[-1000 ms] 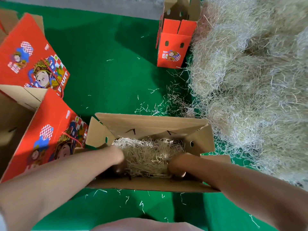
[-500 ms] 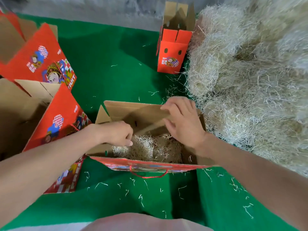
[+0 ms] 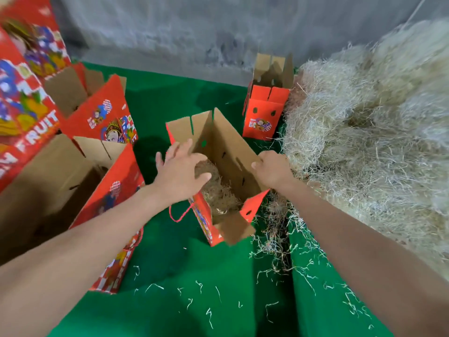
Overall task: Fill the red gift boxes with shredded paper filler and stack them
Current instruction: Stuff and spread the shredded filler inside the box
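Note:
A red gift box (image 3: 227,152) with brown cardboard inside sits at the middle of the green cloth, its flaps up and turned at an angle. Shredded paper filler (image 3: 217,190) lies in its bottom. My right hand (image 3: 273,170) is closed on the box's right-hand wall at its top edge. Over the box's left side, my left hand (image 3: 181,170) hovers with its fingers spread and nothing in it. A red cord handle (image 3: 179,214) hangs from the near wall.
A big heap of pale shredded paper (image 3: 369,142) fills the right side. Another open red box (image 3: 266,110) stands at the back by the heap. Several red boxes (image 3: 97,181) stand at the left. Loose strands litter the green cloth (image 3: 194,276). A grey wall is behind.
Both hands came out of the filler. The box has been swung round from lying crosswise to an angled position, my right hand took hold of its wall, and the view tilted upward.

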